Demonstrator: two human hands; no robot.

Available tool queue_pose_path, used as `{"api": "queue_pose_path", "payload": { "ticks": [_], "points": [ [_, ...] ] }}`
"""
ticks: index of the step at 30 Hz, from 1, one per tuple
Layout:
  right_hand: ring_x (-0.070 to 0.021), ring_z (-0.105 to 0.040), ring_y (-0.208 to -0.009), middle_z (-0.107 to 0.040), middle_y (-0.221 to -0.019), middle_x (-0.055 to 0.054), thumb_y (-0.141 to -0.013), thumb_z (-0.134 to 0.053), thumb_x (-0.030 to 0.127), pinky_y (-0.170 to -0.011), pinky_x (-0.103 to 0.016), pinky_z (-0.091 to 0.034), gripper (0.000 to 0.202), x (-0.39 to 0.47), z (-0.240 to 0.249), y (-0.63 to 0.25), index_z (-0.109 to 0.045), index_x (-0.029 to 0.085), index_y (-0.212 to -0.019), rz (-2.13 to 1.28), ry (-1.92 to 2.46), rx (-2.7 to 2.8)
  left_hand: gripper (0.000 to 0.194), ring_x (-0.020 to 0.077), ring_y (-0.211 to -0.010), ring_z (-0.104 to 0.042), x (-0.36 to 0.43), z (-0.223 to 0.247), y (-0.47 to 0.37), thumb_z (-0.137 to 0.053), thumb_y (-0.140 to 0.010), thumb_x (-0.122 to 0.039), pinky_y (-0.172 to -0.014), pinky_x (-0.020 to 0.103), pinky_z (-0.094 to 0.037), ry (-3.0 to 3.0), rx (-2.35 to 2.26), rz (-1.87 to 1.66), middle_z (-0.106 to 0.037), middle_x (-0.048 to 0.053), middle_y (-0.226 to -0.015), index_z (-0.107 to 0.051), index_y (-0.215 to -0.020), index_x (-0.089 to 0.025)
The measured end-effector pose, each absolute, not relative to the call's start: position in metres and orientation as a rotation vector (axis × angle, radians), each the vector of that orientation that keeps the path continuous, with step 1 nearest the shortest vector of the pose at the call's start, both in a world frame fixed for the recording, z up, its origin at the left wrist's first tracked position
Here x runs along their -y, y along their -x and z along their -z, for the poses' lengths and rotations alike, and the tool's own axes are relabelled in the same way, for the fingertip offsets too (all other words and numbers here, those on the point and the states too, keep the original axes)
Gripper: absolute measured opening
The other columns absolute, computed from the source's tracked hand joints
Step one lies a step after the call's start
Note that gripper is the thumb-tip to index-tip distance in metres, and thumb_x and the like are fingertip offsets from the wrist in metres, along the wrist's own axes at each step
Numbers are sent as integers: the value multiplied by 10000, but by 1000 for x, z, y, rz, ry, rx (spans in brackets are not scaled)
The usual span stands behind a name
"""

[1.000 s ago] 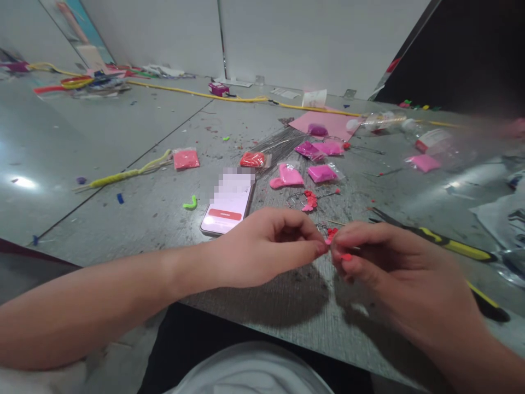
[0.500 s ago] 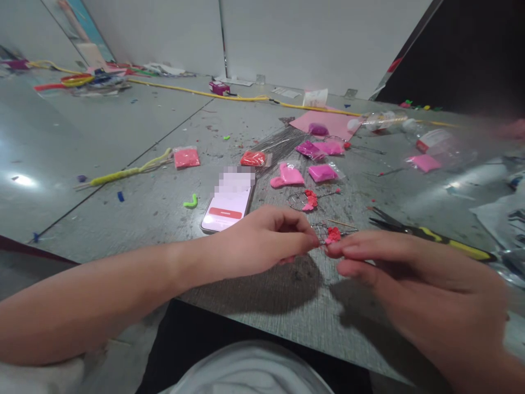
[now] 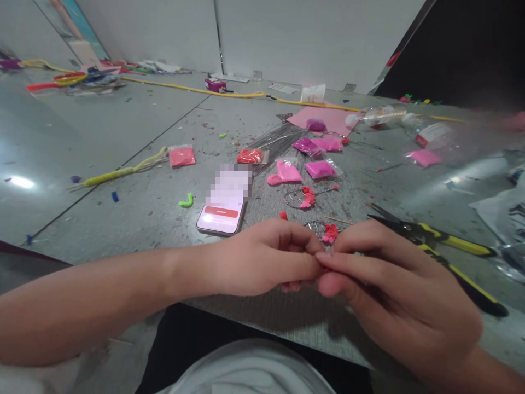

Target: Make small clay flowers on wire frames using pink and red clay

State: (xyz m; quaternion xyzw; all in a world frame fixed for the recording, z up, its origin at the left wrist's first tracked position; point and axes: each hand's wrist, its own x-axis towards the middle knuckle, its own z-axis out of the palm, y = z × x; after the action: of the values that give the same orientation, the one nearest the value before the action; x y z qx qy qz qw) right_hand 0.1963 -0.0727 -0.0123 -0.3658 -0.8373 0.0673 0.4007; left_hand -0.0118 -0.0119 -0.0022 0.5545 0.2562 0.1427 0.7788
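Note:
My left hand [image 3: 283, 254] is closed, with thumb and index finger pinched at their tips. My right hand [image 3: 397, 284] meets it there, its fingertips also pressed together and touching the left ones. A sliver of red shows between the tips, but what they hold is mostly hidden. Just behind the fingers lies a wire frame with red and pink clay petals [image 3: 330, 233]. A second wire loop with red petals [image 3: 307, 198] rests farther back on the table. Near the left knuckles a small red lump [image 3: 283, 215] peeks out.
A phone [image 3: 220, 213] lies left of the hands. Yellow-black pliers [image 3: 459, 241] are at the right, partly behind the right hand. Several clay packets, such as a pink one [image 3: 321, 169], a bundle of thin wires [image 3: 279, 145] and a yellow cable [image 3: 188, 89] sit beyond.
My right hand has moved left and closed against my left fingertips, away from the red petals. The petalled wire frame now lies behind the hands. More of the pliers shows.

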Motion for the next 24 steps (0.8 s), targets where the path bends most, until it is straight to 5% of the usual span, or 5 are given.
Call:
{"api": "queue_pose_path", "payload": {
  "ticks": [9, 18, 24],
  "points": [
    [-139, -678, -905, -692, -985, -48, -928, -635, 58, -770, -267, -605, 250, 68, -1, -199, -727, 209, -1105, -149, 875, 2209, 117, 74, -591, -472, 12, 2, 15, -642, -908, -243, -570, 212, -383, -1200, -573, -336, -530, -58, -648, -612, -834, -157],
    [-86, -686, -855, -699, -980, 4, -919, -701, 134, -729, -177, -588, 186, 69, -4, -199, -726, 266, -1047, -332, 958, 2188, 71, 90, -662, -458, 18, 1, 18, -610, -908, -213, -581, 220, -375, -1569, -618, -424, -512, -47, -707, -596, -855, -169],
    [-134, -750, -893, -746, -1009, 28, -864, -824, 301, -740, -204, -635, 176, 69, 3, -196, -737, 347, -1010, -1020, 1128, 1699, 96, 70, -636, -466, 21, -1, 19, -612, -901, -178, -574, 191, -384, -1857, -577, -580, -540, -43, -690, -614, -806, -162]
  ]
}}
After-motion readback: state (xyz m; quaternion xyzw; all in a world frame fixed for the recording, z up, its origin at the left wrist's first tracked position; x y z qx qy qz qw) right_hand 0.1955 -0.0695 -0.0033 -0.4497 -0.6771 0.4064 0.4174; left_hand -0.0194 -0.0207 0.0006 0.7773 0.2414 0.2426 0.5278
